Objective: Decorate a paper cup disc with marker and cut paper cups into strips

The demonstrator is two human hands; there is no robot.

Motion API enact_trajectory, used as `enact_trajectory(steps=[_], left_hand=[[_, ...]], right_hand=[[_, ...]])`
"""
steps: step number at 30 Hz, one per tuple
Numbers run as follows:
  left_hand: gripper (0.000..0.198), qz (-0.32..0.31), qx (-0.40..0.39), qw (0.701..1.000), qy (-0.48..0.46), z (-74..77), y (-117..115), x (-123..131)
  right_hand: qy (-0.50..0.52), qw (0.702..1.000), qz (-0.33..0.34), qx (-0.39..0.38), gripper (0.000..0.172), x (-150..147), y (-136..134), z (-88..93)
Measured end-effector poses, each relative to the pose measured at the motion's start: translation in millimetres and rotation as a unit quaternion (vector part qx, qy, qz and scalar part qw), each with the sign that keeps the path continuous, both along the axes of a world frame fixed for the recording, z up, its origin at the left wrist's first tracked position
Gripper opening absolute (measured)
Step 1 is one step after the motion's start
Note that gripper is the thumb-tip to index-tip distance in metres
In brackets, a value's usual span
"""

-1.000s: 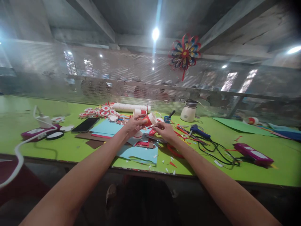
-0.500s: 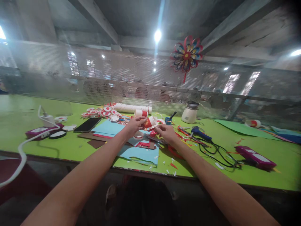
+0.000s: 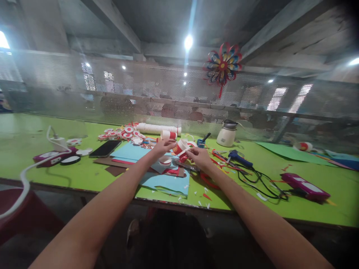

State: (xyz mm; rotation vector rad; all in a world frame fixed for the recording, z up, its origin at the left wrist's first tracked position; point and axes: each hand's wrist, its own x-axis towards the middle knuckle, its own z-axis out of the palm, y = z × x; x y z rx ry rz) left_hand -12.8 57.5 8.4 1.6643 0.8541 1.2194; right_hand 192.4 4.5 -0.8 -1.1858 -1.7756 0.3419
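Observation:
A red-and-white paper cup [image 3: 180, 146] is tilted between my two hands, above the papers. My left hand [image 3: 162, 148] is closed on its left side, fingers along the top of the cup. The fingertips of my right hand [image 3: 198, 157] pinch a red-and-white strip at the cup's lower right edge; whether it is still joined to the cup I cannot tell. Below the hands lie a short cup ring [image 3: 165, 161] and scissors [image 3: 186, 165], partly hidden. Another red-and-white cup [image 3: 168, 135] lies on its side just behind my left hand.
Blue paper sheets [image 3: 165, 183] lie on the green table [image 3: 92, 173]. Left are a phone [image 3: 106, 148], cut cup pieces [image 3: 123, 132] and a power strip [image 3: 54, 157]. Right are a glue gun [image 3: 239, 158] with its cord, a kettle [image 3: 226, 133] and another power strip [image 3: 305, 186].
The fingers of my left hand have shifted slightly and straightened over the cup. The cup has tilted a little between the hands. My right hand has hardly moved.

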Motion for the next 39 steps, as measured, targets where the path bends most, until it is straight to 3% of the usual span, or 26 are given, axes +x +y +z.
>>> enact_trajectory(steps=[5,8,14,20,27,30,36,39], left_hand=[[0.064,-0.098,0.004,0.995,0.015,0.1,-9,3],[0.068,-0.117,-0.014,0.993,0.019,0.6,-13,1],[0.057,-0.18,0.024,0.983,0.0,4.3,-18,0],[0.068,-0.07,0.013,0.997,0.005,2.6,-14,0],[0.076,0.056,0.102,0.987,0.111,5.3,-10,0],[0.073,0.059,0.107,0.987,0.106,5.6,-11,0],[0.062,-0.019,0.038,0.999,0.018,8.3,-19,1],[0.059,-0.017,0.029,0.999,0.006,11.5,-23,0]], right_hand=[[0.01,0.999,0.037,-0.022,0.025,-2,-3,1.9],[0.029,0.997,0.056,-0.036,0.024,-3,-5,4.8],[0.077,0.992,0.088,-0.057,0.026,-3,-10,9.7],[0.102,0.992,0.068,-0.042,0.042,1,-1,6.0],[0.047,0.999,0.015,-0.005,0.035,2,2,1.2],[0.029,0.999,0.014,0.002,0.034,2,4,-1.2],[0.004,1.0,0.021,0.007,0.034,2,3,-1.0],[-0.007,1.0,0.016,0.012,0.035,1,1,1.0]])
